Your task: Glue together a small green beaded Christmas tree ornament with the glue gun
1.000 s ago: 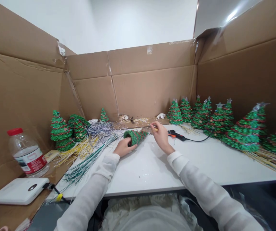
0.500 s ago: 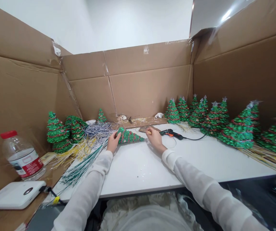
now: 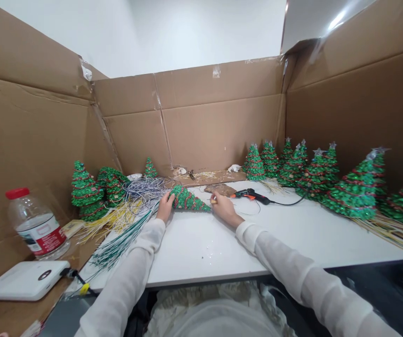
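Left hand (image 3: 165,207) holds one green tree (image 3: 188,199), right hand (image 3: 224,209) beside.

1. Plastic water bottle (image 3: 36,224): a red-and-white label (image 3: 42,235) carries lettering too small and blurred to read.
2. White plastic device (image 3: 26,281): a round dark mark, with no legible text.

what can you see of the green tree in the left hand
It's a small cone-shaped tree, covered in shiny green sequins with thin red strands winding around it. It lies tilted on its side just above or on the white table, though contact is hard to tell. The left hand grips its wide end. The narrow tip points toward the right hand, and no star shows on it.
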Motion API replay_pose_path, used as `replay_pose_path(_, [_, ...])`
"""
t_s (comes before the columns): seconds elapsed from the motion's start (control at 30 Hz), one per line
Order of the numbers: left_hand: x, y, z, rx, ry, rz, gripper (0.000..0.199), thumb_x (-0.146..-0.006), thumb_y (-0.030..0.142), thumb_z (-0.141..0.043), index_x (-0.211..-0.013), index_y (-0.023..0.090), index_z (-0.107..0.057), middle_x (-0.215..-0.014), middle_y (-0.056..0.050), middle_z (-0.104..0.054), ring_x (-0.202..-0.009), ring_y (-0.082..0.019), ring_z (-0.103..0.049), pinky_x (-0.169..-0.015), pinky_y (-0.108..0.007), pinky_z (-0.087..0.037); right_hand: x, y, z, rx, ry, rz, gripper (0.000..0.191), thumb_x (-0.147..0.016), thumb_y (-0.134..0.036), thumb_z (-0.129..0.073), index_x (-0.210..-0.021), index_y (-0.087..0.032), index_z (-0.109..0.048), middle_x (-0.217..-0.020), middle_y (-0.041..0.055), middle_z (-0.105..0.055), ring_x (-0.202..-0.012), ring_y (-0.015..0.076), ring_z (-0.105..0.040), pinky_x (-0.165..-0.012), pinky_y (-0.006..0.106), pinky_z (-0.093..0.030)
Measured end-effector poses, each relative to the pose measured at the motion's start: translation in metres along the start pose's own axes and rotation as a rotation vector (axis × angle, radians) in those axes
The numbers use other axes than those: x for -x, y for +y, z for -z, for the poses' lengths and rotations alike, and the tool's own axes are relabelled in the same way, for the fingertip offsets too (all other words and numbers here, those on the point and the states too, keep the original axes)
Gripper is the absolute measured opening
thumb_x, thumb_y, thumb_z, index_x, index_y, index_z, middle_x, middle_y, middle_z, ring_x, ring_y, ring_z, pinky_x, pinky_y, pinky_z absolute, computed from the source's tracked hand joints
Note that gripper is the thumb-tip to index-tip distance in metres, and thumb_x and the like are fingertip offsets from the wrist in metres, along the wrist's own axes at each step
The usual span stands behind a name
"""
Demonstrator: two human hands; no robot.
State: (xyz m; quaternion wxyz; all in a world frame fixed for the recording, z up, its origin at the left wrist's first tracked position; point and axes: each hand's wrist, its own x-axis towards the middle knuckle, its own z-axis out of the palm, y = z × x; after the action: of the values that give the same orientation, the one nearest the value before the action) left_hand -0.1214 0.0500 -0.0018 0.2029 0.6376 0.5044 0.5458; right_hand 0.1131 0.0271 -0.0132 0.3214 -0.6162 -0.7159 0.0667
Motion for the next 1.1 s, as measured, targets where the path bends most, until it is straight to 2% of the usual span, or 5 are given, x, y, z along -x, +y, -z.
replay_pose_path(0.23, [0.007,0.014,0.001,-0.013,-0.039,0.059,0.041,-0.075,0.05,-0.047,-0.092,0.015,-0.062,-0.098,-0.008,-0.065,-0.095,-0.023,-0.056,-0.088,-0.033,-0.04,0.006,-0.006,0.002,-0.004,-0.047,0.057,0.025,-0.073,-0.011,-0.044,-0.093,-0.02,-0.056,-0.079,0.0036,-0.064,-0.073,0.0172,-0.056,-0.055,0.024,-0.026])
replay_pose_path(0.5, [0.007,0.017,0.0,0.009,-0.078,0.06,0.044,-0.072,0.051,-0.051,-0.093,0.014,-0.061,-0.095,-0.008,-0.066,-0.091,-0.022,-0.058,-0.084,-0.031,-0.042,0.006,-0.005,0.001,0.006,-0.079,0.063,0.028,-0.072,-0.008,-0.044,-0.095,-0.02,-0.054,-0.081,0.003,-0.064,-0.073,0.0171,-0.055,-0.054,0.024,-0.024])
replay_pose_path(0.73, [0.009,0.015,0.0,-0.062,-0.088,0.007,0.039,-0.072,0.046,-0.055,-0.096,0.015,-0.058,-0.102,-0.009,-0.062,-0.1,-0.022,-0.054,-0.09,-0.032,-0.038,0.004,-0.005,0.004,-0.009,-0.112,0.05,0.024,-0.075,-0.009,-0.045,-0.094,-0.02,-0.054,-0.082,0.0039,-0.064,-0.076,0.0177,-0.056,-0.056,0.023,-0.026])
replay_pose_path(0.97, [0.009,0.011,0.003,-0.014,-0.135,-0.113,0.037,-0.068,0.029,-0.058,-0.102,0.02,-0.046,-0.103,-0.004,-0.056,-0.087,-0.014,-0.052,-0.075,-0.025,-0.039,-0.003,-0.004,0.01,-0.036,-0.064,-0.033,0.031,-0.072,-0.006,-0.043,-0.097,-0.02,-0.054,-0.081,0.0037,-0.064,-0.076,0.0186,-0.056,-0.056,0.024,-0.027])
replay_pose_path(1.1, [0.005,0.008,0.004,0.032,-0.204,-0.083,0.044,-0.064,0.025,-0.06,-0.104,0.021,-0.041,-0.1,-0.004,-0.055,-0.085,-0.013,-0.051,-0.072,-0.024,-0.037,-0.006,-0.002,0.012,-0.058,-0.022,-0.059,0.031,-0.072,-0.006,-0.043,-0.097,-0.019,-0.054,-0.083,0.0046,-0.064,-0.076,0.0191,-0.056,-0.056,0.024,-0.028])
